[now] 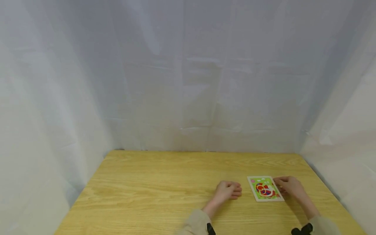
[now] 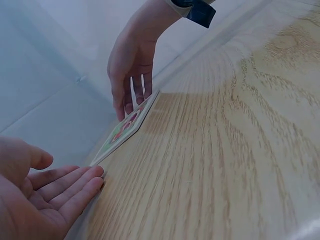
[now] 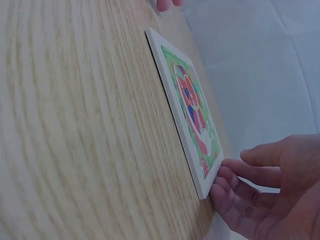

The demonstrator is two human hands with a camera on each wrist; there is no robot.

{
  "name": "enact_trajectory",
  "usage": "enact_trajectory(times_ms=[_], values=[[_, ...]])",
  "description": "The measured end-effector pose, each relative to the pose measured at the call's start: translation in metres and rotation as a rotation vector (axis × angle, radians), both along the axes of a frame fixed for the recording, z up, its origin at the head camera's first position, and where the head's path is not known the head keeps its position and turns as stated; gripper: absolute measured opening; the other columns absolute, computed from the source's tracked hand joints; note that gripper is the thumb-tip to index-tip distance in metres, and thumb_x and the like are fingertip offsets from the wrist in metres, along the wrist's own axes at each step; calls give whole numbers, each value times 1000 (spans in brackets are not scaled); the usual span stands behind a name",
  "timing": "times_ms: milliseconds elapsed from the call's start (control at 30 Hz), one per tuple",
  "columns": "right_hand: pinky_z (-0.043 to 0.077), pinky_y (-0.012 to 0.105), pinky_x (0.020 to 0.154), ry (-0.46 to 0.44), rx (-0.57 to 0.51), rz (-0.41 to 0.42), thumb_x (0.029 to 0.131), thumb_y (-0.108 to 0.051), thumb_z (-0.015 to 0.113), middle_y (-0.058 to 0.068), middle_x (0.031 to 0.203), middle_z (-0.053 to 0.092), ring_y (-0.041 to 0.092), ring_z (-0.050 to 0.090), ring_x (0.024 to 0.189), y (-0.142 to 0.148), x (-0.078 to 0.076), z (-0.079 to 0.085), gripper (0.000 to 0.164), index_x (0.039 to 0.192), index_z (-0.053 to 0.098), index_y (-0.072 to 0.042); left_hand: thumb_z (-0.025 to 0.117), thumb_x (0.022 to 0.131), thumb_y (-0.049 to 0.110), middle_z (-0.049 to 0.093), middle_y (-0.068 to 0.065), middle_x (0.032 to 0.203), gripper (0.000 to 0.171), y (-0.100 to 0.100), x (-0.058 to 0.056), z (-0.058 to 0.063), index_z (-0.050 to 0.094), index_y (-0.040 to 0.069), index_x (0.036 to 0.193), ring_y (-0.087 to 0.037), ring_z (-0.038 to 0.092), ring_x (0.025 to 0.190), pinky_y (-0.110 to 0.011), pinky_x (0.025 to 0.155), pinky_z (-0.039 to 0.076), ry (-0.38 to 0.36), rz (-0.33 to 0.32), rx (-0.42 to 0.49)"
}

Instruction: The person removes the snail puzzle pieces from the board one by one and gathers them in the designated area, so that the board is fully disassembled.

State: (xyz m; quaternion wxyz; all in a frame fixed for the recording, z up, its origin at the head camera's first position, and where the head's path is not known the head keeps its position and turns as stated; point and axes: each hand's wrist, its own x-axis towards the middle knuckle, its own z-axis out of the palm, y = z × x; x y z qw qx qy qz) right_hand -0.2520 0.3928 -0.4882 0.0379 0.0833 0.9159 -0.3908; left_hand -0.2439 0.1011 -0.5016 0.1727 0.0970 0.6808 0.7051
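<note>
A flat picture puzzle (image 1: 258, 197) with a pale frame, a green ground and a red and white snail-like figure lies on the table toward the right. At its right edge is my right hand (image 1: 290, 186); in the right wrist view the fingertips (image 3: 220, 192) meet the frame's end, and the thumb stays up off the picture. My left hand (image 1: 225, 192) is just left of the puzzle (image 3: 165, 65), palm turned inward, holding nothing. Its fingers (image 2: 75, 187) extend loosely toward the near end of the frame in the left wrist view.
The wooden table (image 1: 152, 186) has a light grain and reaches back to a white sheet (image 1: 176, 81). More sheeting hangs along the left and right sides. Dark bands (image 1: 302, 229) sit at the sleeve cuffs.
</note>
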Motion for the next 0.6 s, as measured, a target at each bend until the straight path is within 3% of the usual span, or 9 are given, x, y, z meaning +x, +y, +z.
enact_trajectory(times_ms=[267,600], values=[[59,30,63,12,4,26,103,-18,55,18,93,72,14,66,74,-8,0,-3,41,124,61,17,52,103,7,73,-23,107,29,7,1,0,65,-14,117,-33,74,96,-35,81,61,-4,27,-19],[60,32,64,-14,-67,33,103,-17,55,17,94,73,16,67,76,-24,5,-1,40,125,61,16,54,103,8,73,-22,107,29,7,2,1,64,-15,118,-33,73,97,-36,81,61,-7,26,-19]])
